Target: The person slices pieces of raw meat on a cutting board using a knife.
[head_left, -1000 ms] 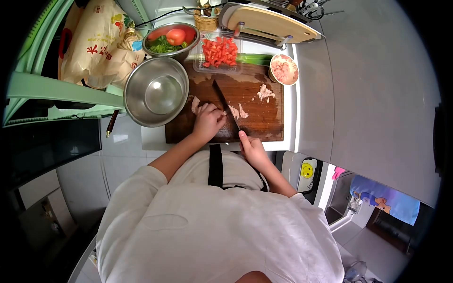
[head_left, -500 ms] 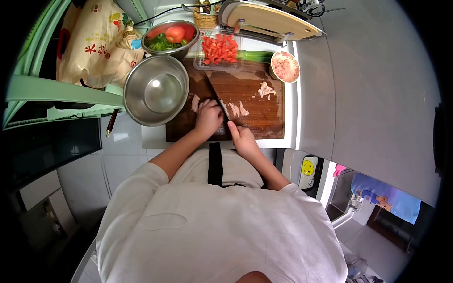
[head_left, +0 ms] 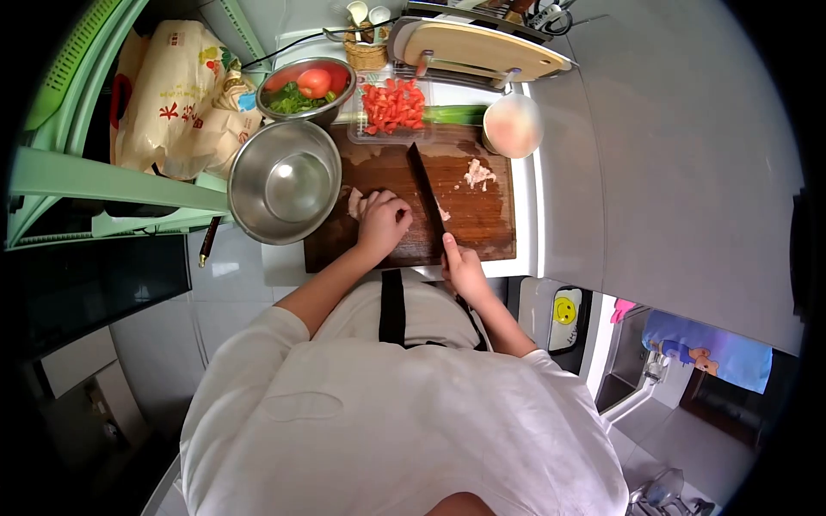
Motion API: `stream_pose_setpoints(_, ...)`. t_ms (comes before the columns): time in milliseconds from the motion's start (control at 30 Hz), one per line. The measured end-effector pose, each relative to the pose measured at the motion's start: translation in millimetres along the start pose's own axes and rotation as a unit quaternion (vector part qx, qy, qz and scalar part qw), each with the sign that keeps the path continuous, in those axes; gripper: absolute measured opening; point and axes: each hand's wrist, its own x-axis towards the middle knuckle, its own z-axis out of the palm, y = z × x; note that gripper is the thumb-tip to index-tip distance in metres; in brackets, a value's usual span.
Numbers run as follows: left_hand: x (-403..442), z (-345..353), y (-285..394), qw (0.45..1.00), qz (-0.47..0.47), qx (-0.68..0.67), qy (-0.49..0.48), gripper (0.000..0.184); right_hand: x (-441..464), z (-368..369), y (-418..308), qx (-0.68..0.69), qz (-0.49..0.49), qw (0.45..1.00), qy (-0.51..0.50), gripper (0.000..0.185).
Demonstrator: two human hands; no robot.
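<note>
My right hand (head_left: pixel 465 273) grips the handle of a kitchen knife (head_left: pixel 427 185), whose dark blade slants across the wooden cutting board (head_left: pixel 379 159). Left of the blade, my left hand (head_left: pixel 384 225) rests on the board with curled fingers, pressed on a piece of pale raw meat (head_left: pixel 354 203) that sticks out past its left side. Some cut meat shows just right of the blade, partly hidden by it. A small heap of chopped meat (head_left: pixel 479 175) lies farther right on the board.
A steel bowl (head_left: pixel 249 185) overlaps the board's left edge. Behind stand a bowl (head_left: pixel 272 76) of greens and tomato, a plastic tray of diced tomato (head_left: pixel 393 106), a green stalk (head_left: pixel 456 113) and a round tub (head_left: pixel 512 126) with blurred pinkish contents. Boards (head_left: pixel 482 50) lean in a rack.
The knife has moved right, away from my left hand, and now covers most of the cut strips. My left hand stays by the meat piece. The view has shifted slightly.
</note>
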Motion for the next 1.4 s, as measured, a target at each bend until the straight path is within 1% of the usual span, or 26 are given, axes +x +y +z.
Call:
stream_pose_setpoints(33,2.7,2.2,3.2,1.0,0.009,0.009,-0.005,0.006,-7.3,-4.3,-6.0,0.034,0.027,0.999,-0.009,0.063)
stream_pose_setpoints(167,6.3,7.3,5.2,0.999,0.006,0.028,-0.041,0.011,-19.3,-10.5,-14.1,0.028,0.012,0.999,-0.02,0.062)
stream_pose_setpoints(267,1.2,0.4,-14.3,0.999,-0.013,-0.043,-0.012,0.011,-22.7,-5.8,-15.4,0.017,0.01,0.999,-0.034,0.062)
stream_pose_setpoints(300,-1.3,-12.3,-9.1,1.0,0.012,0.01,0.004,0.011,-22.3,-4.0,-16.2,0.004,0.009,0.999,-0.038,0.062)
stream_pose_setpoints(333,-6.6,-18.0,-8.9,0.999,0.035,0.019,-0.003,0.011,-22.3,-2.5,-16.2,-0.011,0.008,0.999,-0.043,0.063)
stream_pose_setpoints(433,-19.7,-27.9,-10.7,0.993,0.111,0.045,-0.018,0.013,-12.5,5.2,-5.3,-0.077,-0.053,0.995,-0.041,0.065)
stream_pose_setpoints(533,-28.9,-27.4,-8.1,0.992,0.086,0.054,-0.07,0.016,-11.0,8.5,-6.5,-0.111,-0.042,0.992,-0.039,0.067)
stream_pose_setpoints(633,-30.4,-24.1,-11.6,0.99,0.105,0.054,-0.075,0.016,-7.0,11.1,-2.7,-0.137,-0.042,0.989,-0.032,0.068)
stream_pose_setpoints(733,-32.9,-20.2,-12.4,0.99,0.109,0.049,-0.069,0.016,0.7,16.0,0.9,-0.177,-0.085,0.98,-0.019,0.068)
stream_pose_setpoints(833,-32.7,-19.3,-10.8,0.99,0.113,0.04,-0.069,0.016,13.0,27.2,2.9,-0.179,-0.13,0.975,0.025,0.068)
stream_pose_setpoints(933,-32.1,-23.0,-13.4,0.989,0.121,0.04,-0.076,0.016,14.7,25.7,-1.1,-0.067,0.015,0.997,0.023,0.068)
stream_pose_setpoints(1033,-36.9,-21.6,-18.2,0.987,0.136,0.048,-0.075,0.013,11.9,13.7,5.6,-0.085,-0.02,0.995,0.049,0.069)
stream_pose_setpoints(1133,-38.4,-23.6,-19.5,0.986,0.142,0.042,-0.078,0.012,11.5,5.3,0.5,-0.058,-0.054,0.994,0.073,0.06)
stream_pose_setpoints(1167,-38.7,-24.5,-19.4,0.986,0.14,0.038,-0.08,0.011,7.3,1.2,-3.1,-0.037,-0.015,0.998,0.053,0.06)
stream_pose_setpoints(1267,-37.3,-19.0,-19.7,0.993,0.117,0.001,-0.033,0.01,-10.6,-4.2,-18.7,-0.028,0.025,0.999,-0.014,0.069)
stream_pose_setpoints(1400,-34.0,-19.2,-17.1,0.994,0.106,-0.003,-0.017,0.01,-21.5,4.1,-6.9,-0.089,-0.041,0.995,-0.024,0.068)
